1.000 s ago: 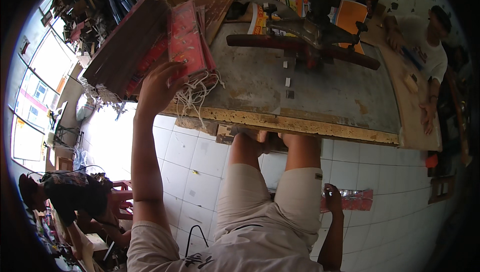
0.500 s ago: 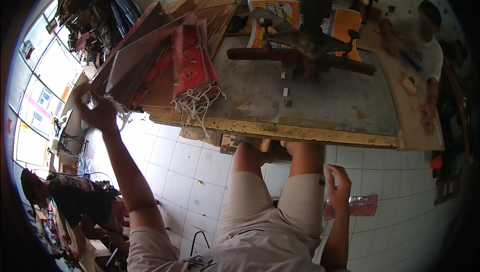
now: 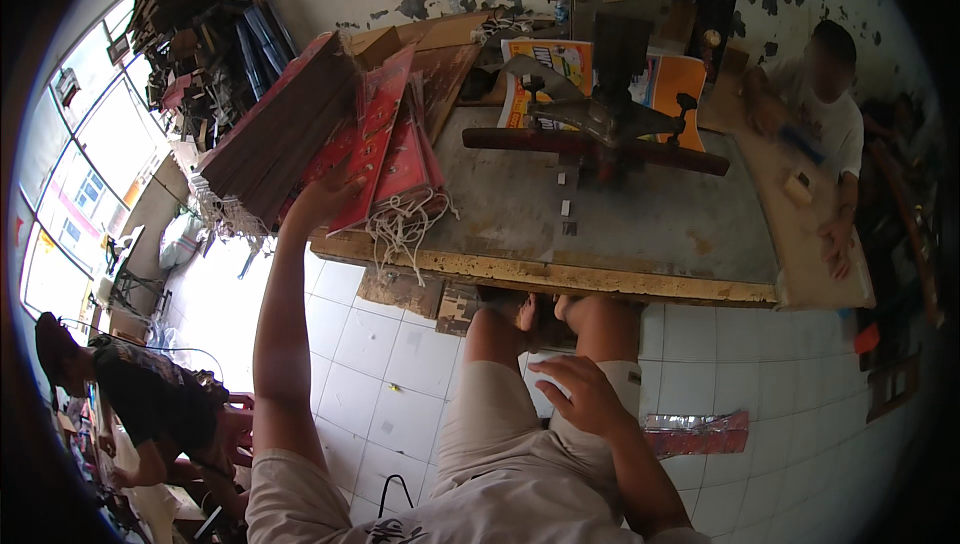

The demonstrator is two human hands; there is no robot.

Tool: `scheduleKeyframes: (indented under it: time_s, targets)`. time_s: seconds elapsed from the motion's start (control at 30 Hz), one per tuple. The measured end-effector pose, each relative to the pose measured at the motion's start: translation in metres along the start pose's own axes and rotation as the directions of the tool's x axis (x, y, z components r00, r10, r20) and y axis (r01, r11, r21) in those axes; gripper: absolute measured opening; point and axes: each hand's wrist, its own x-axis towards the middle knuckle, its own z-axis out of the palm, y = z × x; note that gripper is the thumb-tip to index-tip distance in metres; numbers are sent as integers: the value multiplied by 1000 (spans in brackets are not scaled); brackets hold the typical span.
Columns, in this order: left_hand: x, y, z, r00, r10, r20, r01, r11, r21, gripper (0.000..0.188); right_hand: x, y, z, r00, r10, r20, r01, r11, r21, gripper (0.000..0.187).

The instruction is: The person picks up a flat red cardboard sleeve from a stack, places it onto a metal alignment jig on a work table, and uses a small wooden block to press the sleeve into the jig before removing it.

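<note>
My left hand [image 3: 325,199] is at the left part of the bench, its fingers closed on the side of a flat red printed paper bag [image 3: 385,124]. That bag lies slanted on top of a small pile of red bags [image 3: 420,159], whose white cord handles [image 3: 405,224] hang in a tangle over the bench's front edge. Left of the hand leans a thick stack of similar flat bags [image 3: 285,124], seen mostly by their edges. My right hand [image 3: 580,394] hovers over my lap, empty, with its fingers loosely apart.
A dark metal press with a long bar [image 3: 600,151] stands on the grey-topped bench [image 3: 660,224]. Behind it are colourful printed sheets [image 3: 550,69]. One person [image 3: 835,114] works at the right, another [image 3: 150,414] at lower left. A shiny red strip [image 3: 695,434] lies on the tiled floor.
My left hand has come right, from beside the leaning stack onto the red bags; the top bag now lies slanted. My right hand has moved left over my lap.
</note>
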Motion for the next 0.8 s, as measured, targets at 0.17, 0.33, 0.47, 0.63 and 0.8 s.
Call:
scheduleKeyframes:
  time_s: [0.17,0.33,0.47,0.63,0.8]
  targets:
    - [61,-48,11,995,-25,-93,18,996,-84,63,-42,18,-6,990,142,-26,-141,990,23,28]
    - [82,-48,-14,902,37,-429,-196,923,-332,55,-48,15,-8,989,141,-37,-141,990,11,27]
    - [70,-50,-42,763,94,-640,-205,973,-101,53,-48,13,-13,992,118,-34,-119,993,-23,27]
    - [-42,-66,-89,854,154,-497,-378,841,-388,48,-41,1,-37,991,102,-89,-110,991,-80,33]
    - [-221,-118,-207,909,165,-384,-117,982,146,32,-4,-32,-73,962,-109,-248,62,980,-189,50]
